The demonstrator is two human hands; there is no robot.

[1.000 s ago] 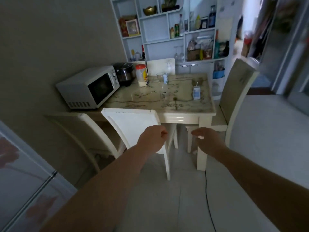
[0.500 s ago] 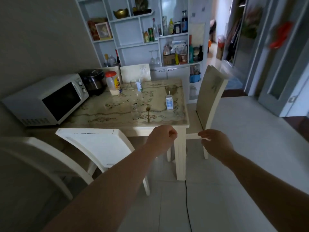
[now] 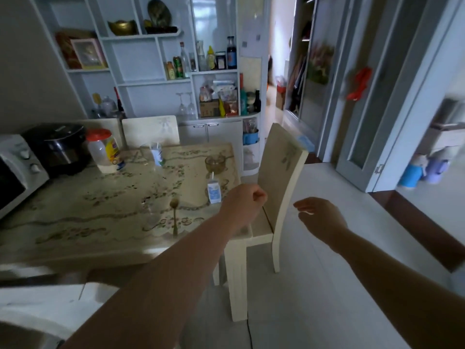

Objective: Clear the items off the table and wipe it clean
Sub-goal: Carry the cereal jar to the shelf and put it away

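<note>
The flower-patterned table [image 3: 105, 222] carries a small milk carton with a straw [image 3: 214, 191], a spoon [image 3: 174, 215], a clear glass [image 3: 149, 210], a glass bowl [image 3: 215, 163], a tumbler with a carton inside [image 3: 154, 153] and a red-lidded jar [image 3: 105, 150]. My left hand [image 3: 242, 204] is a closed fist over the table's right edge, just right of the milk carton, holding nothing. My right hand [image 3: 320, 219] hovers over the floor beside the chair, fingers loosely apart and empty.
A microwave [image 3: 15, 172] and a black rice cooker [image 3: 59, 147] stand at the table's left. Chairs stand at the right [image 3: 280, 177], far side [image 3: 151, 131] and near left [image 3: 37, 311]. A cluttered shelf unit [image 3: 151, 71] fills the back wall; a doorway lies to the right.
I have walked closer and round to the table's right corner. Both hands rose with the view; the left fist now reaches over the table edge near the milk carton.
</note>
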